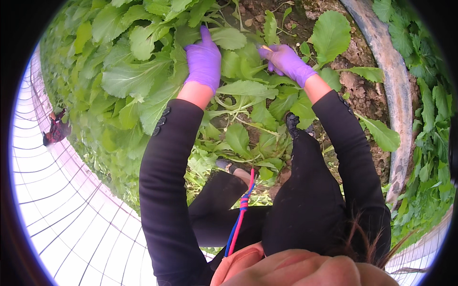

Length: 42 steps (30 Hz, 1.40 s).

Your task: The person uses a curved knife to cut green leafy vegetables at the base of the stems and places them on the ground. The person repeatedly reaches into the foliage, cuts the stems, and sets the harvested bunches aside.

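My left hand [203,60], in a purple glove, reaches into the leafy green plants [134,78]. One finger points forward beside a broad leaf [229,38]; the other fingertips are hidden by foliage or by the hand itself, so its grip is unclear. To the right, my right hand [286,63], also gloved in purple, is closed around a small tool with a light orange-brown handle [265,48]. The tool's far end is blurred among the leaves. Leaves with pale stalks [247,102] spread below and between both hands.
Brown soil [361,87] shows at the right, bordered by a pale curved strip [397,75] with more plants [434,107] beyond. My shoes [292,123] stand among leaves. A pink-and-blue cord [244,203] hangs from my neck. Another person [58,127] is far left, near a gridded translucent wall [71,203].
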Available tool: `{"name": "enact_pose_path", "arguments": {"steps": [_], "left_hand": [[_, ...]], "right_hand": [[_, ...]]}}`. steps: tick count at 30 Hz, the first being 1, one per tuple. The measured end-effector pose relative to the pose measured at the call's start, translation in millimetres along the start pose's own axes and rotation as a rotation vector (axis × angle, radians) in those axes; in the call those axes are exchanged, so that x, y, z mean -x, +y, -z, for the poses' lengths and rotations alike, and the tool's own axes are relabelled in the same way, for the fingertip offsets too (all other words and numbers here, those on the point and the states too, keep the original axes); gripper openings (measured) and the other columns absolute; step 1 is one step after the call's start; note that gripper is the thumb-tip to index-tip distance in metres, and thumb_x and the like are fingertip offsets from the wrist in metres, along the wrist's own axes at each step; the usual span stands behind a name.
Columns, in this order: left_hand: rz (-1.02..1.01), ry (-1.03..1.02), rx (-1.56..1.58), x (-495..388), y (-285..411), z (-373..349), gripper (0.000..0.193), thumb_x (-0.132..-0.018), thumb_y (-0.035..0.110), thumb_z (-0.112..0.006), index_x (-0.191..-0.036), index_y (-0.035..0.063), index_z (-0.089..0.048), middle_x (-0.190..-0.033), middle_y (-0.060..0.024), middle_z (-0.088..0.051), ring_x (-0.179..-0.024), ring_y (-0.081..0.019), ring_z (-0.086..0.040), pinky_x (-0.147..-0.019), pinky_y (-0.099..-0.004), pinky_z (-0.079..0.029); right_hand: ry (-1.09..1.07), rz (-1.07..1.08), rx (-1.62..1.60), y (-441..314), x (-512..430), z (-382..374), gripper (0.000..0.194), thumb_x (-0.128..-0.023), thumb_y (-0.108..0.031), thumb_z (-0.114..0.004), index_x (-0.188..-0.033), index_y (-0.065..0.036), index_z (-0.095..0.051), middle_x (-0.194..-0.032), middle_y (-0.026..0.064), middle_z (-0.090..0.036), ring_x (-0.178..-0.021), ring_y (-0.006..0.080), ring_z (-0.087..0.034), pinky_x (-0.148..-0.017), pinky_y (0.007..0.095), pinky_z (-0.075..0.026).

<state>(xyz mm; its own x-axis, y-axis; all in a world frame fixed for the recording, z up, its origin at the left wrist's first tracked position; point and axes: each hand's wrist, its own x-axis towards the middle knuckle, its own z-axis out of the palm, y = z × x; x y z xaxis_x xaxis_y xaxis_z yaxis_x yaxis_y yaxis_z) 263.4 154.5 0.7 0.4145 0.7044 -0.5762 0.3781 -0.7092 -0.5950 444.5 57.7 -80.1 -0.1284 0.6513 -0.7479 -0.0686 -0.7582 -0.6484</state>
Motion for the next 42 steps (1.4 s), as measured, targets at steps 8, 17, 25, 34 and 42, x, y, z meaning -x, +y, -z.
{"name": "enact_pose_path", "arguments": {"steps": [8, 17, 25, 34, 42], "left_hand": [[0.033, 0.401, 0.580, 115, -22, 20, 0.050, -0.064, 0.010, -0.075, -0.110, 0.0039, -0.059, -0.142, -0.0179, -0.045, -0.079, -0.0327, -0.065, -0.070, -0.0412, -0.052], [0.078, 0.576, 1.315, 347, -25, 28, 0.064, -0.066, 0.007, -0.071, -0.129, 0.0121, -0.059, -0.149, -0.0159, -0.039, -0.119, -0.0366, -0.055, -0.101, -0.0390, -0.046], [0.716, 1.248, 2.018, 545, 2, -2, 0.076, -0.073, 0.000, -0.075, -0.143, 0.0110, -0.046, -0.129, -0.0086, -0.058, -0.115, -0.0143, -0.055, -0.101, -0.0284, -0.044], [0.648, 1.665, 2.381, 626, 40, 3, 0.072, -0.071, 0.004, -0.080, -0.137, 0.0092, -0.050, -0.122, -0.0066, -0.058, -0.110, -0.0152, -0.058, -0.097, -0.0313, -0.049], [1.110, 2.086, 1.717, 653, 72, -3, 0.066, -0.059, 0.015, -0.092, -0.118, 0.0090, -0.062, -0.127, -0.0130, -0.060, -0.138, -0.0260, -0.039, -0.113, -0.0401, -0.035]], "right_hand": [[0.504, 0.412, -0.440, -17, 125, -8, 0.029, -0.090, -0.013, -0.069, -0.118, -0.008, -0.061, -0.090, 0.0018, -0.065, -0.053, 0.0038, -0.046, -0.048, 0.0187, -0.040], [-0.152, 0.930, -0.281, -103, 244, -137, 0.035, -0.080, -0.005, -0.079, -0.112, -0.007, -0.065, -0.094, -0.0020, -0.067, -0.060, 0.0024, -0.052, -0.051, 0.0179, -0.043], [-0.205, 1.314, 0.943, -153, 380, -219, 0.038, -0.076, -0.019, -0.082, -0.108, -0.006, -0.066, -0.089, 0.0076, -0.068, -0.077, 0.0158, -0.064, -0.073, 0.0299, -0.051], [-0.750, 0.940, 0.542, -77, 460, -369, 0.039, -0.079, -0.010, -0.082, -0.112, 0.000, -0.064, -0.099, 0.0024, -0.066, -0.087, 0.0082, -0.061, -0.081, 0.0243, -0.051], [-1.162, 0.853, 0.215, -40, 487, -403, 0.039, -0.093, -0.016, -0.066, -0.124, 0.006, -0.055, -0.115, 0.0098, -0.064, -0.097, 0.0128, -0.062, -0.088, 0.0256, -0.049]]}}
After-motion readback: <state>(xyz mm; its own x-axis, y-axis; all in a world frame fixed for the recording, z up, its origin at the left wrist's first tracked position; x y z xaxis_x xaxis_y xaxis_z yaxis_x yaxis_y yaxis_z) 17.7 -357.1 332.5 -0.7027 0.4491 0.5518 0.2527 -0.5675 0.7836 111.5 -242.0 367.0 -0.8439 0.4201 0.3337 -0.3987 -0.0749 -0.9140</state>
